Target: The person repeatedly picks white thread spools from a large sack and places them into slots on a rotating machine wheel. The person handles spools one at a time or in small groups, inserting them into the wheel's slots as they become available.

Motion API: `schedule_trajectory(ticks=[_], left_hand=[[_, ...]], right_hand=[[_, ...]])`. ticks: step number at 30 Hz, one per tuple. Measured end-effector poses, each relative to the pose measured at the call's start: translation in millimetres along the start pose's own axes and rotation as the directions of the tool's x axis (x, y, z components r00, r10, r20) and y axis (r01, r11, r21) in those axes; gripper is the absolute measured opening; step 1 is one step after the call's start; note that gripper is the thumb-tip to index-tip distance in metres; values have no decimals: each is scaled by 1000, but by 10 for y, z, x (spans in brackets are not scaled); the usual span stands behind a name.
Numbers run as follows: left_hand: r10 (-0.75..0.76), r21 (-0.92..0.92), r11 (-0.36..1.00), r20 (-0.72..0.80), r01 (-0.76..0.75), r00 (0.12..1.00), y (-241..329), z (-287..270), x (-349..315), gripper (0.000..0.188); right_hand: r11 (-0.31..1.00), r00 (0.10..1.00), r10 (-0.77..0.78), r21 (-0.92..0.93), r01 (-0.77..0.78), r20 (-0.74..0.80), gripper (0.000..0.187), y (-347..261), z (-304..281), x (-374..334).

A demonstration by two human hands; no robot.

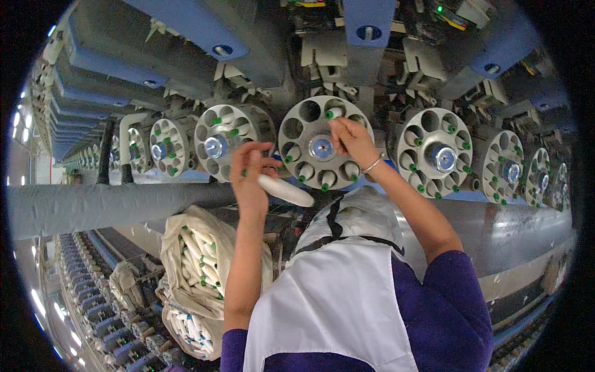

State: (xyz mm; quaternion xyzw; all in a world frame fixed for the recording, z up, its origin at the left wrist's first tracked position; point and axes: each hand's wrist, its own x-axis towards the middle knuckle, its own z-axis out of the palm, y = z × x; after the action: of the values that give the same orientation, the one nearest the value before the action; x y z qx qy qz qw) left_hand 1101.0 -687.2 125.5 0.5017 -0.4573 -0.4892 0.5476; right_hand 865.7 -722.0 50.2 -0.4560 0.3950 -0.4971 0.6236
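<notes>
My left hand [249,177] holds a white yarn bobbin [286,191], which slants down to the right below the fingers. Just behind it is a round bobbin magazine [307,131] with a blue hub and a ring of round pockets. Several of its pockets hold bobbins with green tips; the upper left one looks dark inside. At the magazine's upper right, my right hand [352,139] is closed, fingertips pinched beside a green-tipped bobbin [334,113]. Whatever lies in that pinch, perhaps a thread, is too small to make out.
Similar magazines [434,144] line the machine on both sides. A padded grey rail [118,208] runs across the left. Below it stand a cloth sack [245,226] of green-tipped bobbins and another sack [214,350] of blue-tipped ones. Blue machine housings [369,15] hang overhead.
</notes>
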Motion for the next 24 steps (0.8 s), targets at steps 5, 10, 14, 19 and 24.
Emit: schedule_trajectory(ticks=[5,10,14,19,24], left_hand=[[-106,-300,954,-320,6,941,181,-640,43,29],[-105,-353,933,-463,-75,880,135,-827,-47,30],[-224,-529,847,-449,-56,865,50,-737,-66,31],[-298,-622,766,-121,162,947,93,-616,-228,32],[-329,-561,805,-150,194,932,76,-335,-489,32]], right_hand=[[8,842,-311,-885,465,440,21,146,281,135],[569,857,-246,-648,506,453,52,-23,735,-17],[642,842,-24,-638,426,539,70,-83,1093,-91],[726,844,29,-592,350,535,62,-87,1064,7],[616,835,-297,-576,538,463,41,-96,914,31]])
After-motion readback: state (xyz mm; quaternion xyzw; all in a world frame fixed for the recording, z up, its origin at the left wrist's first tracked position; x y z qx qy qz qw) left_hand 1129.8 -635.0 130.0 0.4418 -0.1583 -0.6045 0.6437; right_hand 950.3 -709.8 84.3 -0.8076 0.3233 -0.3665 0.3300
